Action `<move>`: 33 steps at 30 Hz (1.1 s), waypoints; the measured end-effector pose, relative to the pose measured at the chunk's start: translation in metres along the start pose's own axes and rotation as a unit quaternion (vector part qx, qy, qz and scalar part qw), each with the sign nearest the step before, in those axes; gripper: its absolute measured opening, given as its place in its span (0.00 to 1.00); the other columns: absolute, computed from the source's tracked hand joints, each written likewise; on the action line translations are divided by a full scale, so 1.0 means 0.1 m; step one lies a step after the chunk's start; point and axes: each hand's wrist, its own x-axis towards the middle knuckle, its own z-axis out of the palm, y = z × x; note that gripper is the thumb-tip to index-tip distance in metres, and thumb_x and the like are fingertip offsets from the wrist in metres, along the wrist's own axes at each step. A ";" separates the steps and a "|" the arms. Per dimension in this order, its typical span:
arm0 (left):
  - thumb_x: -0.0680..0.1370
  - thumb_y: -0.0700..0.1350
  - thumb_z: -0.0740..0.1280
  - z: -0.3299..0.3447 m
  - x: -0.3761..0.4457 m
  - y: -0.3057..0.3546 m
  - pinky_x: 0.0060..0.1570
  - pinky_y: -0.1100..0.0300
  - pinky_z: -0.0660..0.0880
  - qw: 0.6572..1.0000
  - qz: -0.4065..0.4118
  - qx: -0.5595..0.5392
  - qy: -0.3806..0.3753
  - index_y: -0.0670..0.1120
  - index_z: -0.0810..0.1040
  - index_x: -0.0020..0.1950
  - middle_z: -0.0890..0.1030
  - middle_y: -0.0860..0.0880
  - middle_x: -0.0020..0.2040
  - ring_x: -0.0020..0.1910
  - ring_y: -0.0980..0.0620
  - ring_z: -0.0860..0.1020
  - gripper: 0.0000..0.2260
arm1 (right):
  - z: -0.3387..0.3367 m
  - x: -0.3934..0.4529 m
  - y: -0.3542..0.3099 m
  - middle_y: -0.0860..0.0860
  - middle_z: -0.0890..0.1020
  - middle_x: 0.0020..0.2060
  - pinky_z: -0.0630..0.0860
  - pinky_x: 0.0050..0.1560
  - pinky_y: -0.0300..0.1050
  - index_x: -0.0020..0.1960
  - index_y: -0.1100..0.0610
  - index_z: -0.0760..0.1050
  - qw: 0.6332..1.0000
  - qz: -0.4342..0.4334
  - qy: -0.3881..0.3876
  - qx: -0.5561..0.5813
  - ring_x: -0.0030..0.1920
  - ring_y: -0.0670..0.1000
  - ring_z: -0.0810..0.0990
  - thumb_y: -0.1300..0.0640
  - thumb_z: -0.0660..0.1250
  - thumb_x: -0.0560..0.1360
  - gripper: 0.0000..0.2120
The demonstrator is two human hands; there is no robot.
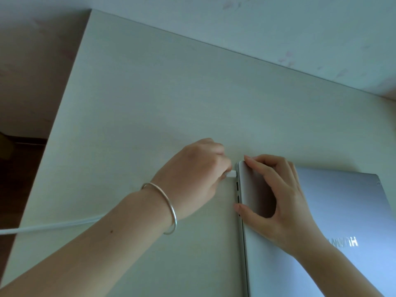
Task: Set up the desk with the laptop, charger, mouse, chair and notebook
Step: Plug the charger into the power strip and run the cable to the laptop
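A closed silver laptop lies on the pale desk at the lower right. My right hand grips its far left corner, fingers on the lid and thumb at the left edge. My left hand, with a silver bangle on the wrist, pinches the white charger plug, whose tip touches the laptop's left side at a port. The white charger cable runs from under my left forearm off the desk's left edge. No mouse, chair or notebook is in view.
The desk's far edge meets a light wall. The desk's left edge drops to a dark floor, where a dim object sits at the far left.
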 end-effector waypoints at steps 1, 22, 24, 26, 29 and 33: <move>0.68 0.34 0.70 0.00 0.00 0.00 0.34 0.52 0.76 1.000 0.004 0.003 0.000 0.42 0.81 0.37 0.77 0.46 0.33 0.38 0.45 0.76 0.04 | 0.00 0.00 0.00 0.46 0.70 0.57 0.66 0.60 0.37 0.66 0.54 0.71 1.000 0.001 0.001 0.000 0.59 0.49 0.69 0.43 0.69 0.64 0.33; 0.65 0.42 0.74 -0.10 -0.02 0.15 0.30 0.58 0.73 0.994 0.000 0.111 -0.021 0.45 0.81 0.42 0.79 0.49 0.39 0.42 0.45 0.77 0.08 | -0.01 -0.03 -0.04 0.46 0.72 0.61 0.68 0.64 0.45 0.69 0.54 0.69 1.000 -0.007 0.017 -0.020 0.62 0.48 0.69 0.42 0.67 0.66 0.34; 0.63 0.44 0.75 -0.15 -0.02 0.21 0.32 0.57 0.74 0.989 -0.007 0.142 -0.031 0.45 0.80 0.46 0.80 0.48 0.42 0.44 0.44 0.78 0.13 | -0.04 -0.06 -0.07 0.46 0.71 0.64 0.65 0.67 0.41 0.70 0.54 0.67 1.000 -0.002 0.023 -0.014 0.66 0.47 0.67 0.42 0.67 0.67 0.34; 0.64 0.44 0.73 -0.21 -0.03 0.30 0.36 0.55 0.77 0.987 -0.021 0.155 -0.038 0.45 0.80 0.49 0.80 0.48 0.45 0.45 0.44 0.78 0.15 | -0.09 -0.11 -0.10 0.46 0.71 0.66 0.62 0.66 0.32 0.70 0.53 0.66 0.999 0.013 0.040 -0.003 0.68 0.47 0.66 0.43 0.65 0.69 0.32; 0.65 0.44 0.72 -0.33 -0.07 0.47 0.41 0.54 0.78 0.986 -0.039 0.154 -0.057 0.46 0.78 0.53 0.80 0.48 0.49 0.48 0.44 0.78 0.17 | -0.23 -0.25 -0.15 0.47 0.72 0.67 0.63 0.65 0.35 0.70 0.53 0.67 0.996 0.048 0.073 0.012 0.68 0.48 0.67 0.47 0.65 0.71 0.28; 0.64 0.47 0.74 -0.51 -0.16 0.80 0.49 0.52 0.79 0.979 -0.079 0.174 -0.075 0.46 0.77 0.58 0.81 0.46 0.54 0.52 0.43 0.79 0.24 | -0.51 -0.50 -0.28 0.47 0.71 0.67 0.70 0.61 0.41 0.69 0.52 0.68 0.990 0.093 0.106 -0.010 0.67 0.48 0.67 0.50 0.63 0.73 0.24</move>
